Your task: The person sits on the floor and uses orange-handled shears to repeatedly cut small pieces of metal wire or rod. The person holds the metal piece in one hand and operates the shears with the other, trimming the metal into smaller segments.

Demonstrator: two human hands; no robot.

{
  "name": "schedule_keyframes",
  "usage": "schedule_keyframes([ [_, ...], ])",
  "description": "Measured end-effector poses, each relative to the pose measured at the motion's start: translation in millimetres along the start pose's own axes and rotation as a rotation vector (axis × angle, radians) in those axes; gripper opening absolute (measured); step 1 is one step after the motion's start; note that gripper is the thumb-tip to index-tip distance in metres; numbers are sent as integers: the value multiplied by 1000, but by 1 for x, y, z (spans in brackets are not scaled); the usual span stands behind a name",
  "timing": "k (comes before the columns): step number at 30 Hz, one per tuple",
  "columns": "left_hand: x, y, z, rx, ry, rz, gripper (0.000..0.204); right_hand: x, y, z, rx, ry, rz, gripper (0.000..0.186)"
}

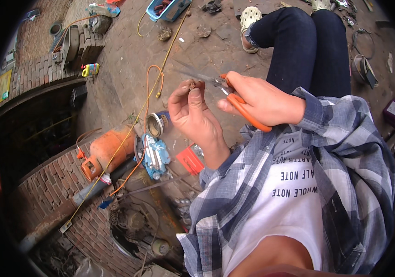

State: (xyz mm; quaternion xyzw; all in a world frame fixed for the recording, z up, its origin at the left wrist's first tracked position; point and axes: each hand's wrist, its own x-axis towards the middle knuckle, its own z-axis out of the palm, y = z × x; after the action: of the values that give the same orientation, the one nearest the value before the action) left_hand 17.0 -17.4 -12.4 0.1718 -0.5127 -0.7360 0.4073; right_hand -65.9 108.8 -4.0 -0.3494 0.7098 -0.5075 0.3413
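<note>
In my right hand [266,99] is a pair of scissors [248,113] with orange handles, my fingers wrapped round the loops. Their metal blades look spread apart and point left, just above my left hand. My left hand [200,113] is raised in front of me with thumb and fingertips pinched together. Something small and brownish shows at those fingertips, too small to name. The blades pass close to the left fingertips; whether they touch anything is not clear.
An orange gas cylinder [112,147] lies at the left beside brickwork, with a yellow hose [167,51] and an orange cable [147,92] trailing across the ground. Nearer stand an open tin can [155,124], a blue plastic bag [155,157] and a red box [190,159]. A blue crate [172,11] sits farther off.
</note>
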Motion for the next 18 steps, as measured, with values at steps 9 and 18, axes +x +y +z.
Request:
schedule_keyframes([
  [9, -3, -2, -6, 4, 27, -37, 19, -2, 9, 12, -194, 224, -272, 56],
  [18, -6, -3, 0, 157, 60, 95, 15, -2, 8, 13, -204, 222, -277, 62],
])
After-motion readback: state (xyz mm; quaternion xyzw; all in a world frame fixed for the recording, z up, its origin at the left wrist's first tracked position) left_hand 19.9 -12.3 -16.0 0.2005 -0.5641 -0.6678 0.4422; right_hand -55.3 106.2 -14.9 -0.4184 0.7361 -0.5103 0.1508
